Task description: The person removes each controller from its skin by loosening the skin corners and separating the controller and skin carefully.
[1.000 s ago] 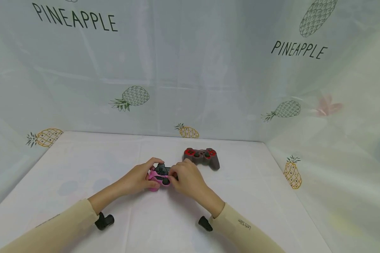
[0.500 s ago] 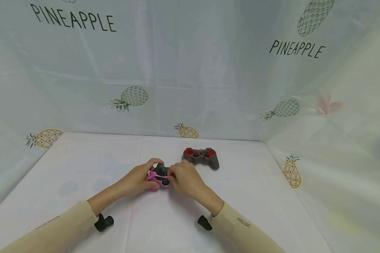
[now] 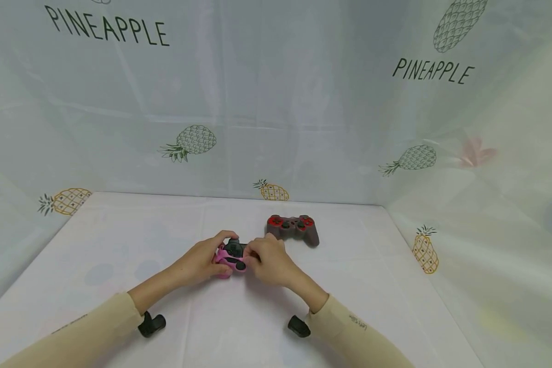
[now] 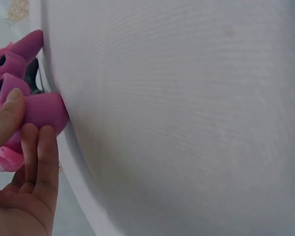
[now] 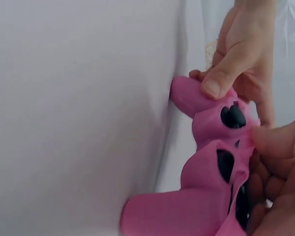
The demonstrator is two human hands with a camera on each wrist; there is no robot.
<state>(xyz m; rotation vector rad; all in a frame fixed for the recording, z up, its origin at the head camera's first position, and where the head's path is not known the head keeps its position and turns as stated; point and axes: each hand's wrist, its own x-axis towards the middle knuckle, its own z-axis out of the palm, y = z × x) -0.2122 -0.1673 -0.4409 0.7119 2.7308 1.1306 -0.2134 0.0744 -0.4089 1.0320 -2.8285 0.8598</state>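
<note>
The worktop (image 3: pixel 119 240), draped in smooth white cloth, carries a grey, red-buttoned gamepad (image 3: pixel 293 228) just beyond the hands. The left hand (image 3: pixel 201 260) curls round one horn of a black controller (image 3: pixel 233 254), while the right hand (image 3: pixel 269 260) pinches its soft, rubbery pink sleeve (image 5: pixel 206 162) (partly peeled).

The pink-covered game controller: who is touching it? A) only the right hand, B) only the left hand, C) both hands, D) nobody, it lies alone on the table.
C: the left hand and the right hand both grip the pink-covered game controller, while the red-and-grey controller lies untouched behind.
</note>
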